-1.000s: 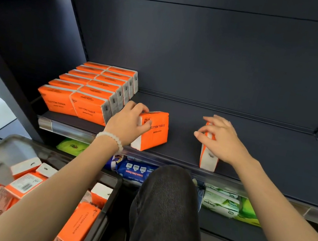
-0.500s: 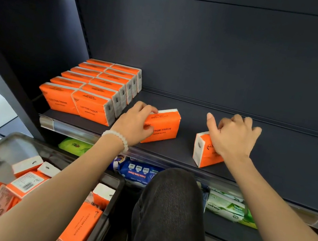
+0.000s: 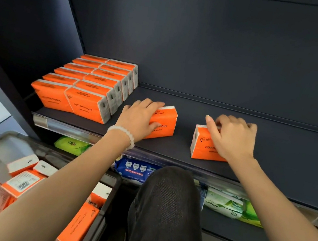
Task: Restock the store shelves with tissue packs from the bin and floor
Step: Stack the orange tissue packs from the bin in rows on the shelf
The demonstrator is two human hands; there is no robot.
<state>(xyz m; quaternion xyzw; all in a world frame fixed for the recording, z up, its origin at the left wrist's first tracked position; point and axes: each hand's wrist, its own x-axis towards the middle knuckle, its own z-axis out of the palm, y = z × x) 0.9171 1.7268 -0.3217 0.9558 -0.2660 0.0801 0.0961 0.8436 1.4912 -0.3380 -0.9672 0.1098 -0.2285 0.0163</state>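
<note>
Left grip [image 3: 139, 120] and right grip [image 3: 232, 139] each round an orange pack ("COTTON TISSUE")

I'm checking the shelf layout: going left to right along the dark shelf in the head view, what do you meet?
Stocked block of orange packs → left hand gripping an orange pack → right hand on another orange pack → bare shelf.

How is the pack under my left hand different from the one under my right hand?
The left pack lies nearer the stocked rows; the right pack sits apart, closer to the shelf's front edge. The left pack's white end faces right, the right pack's faces left. Both are orange cotton tissue packs, each gripped by one hand.
</note>
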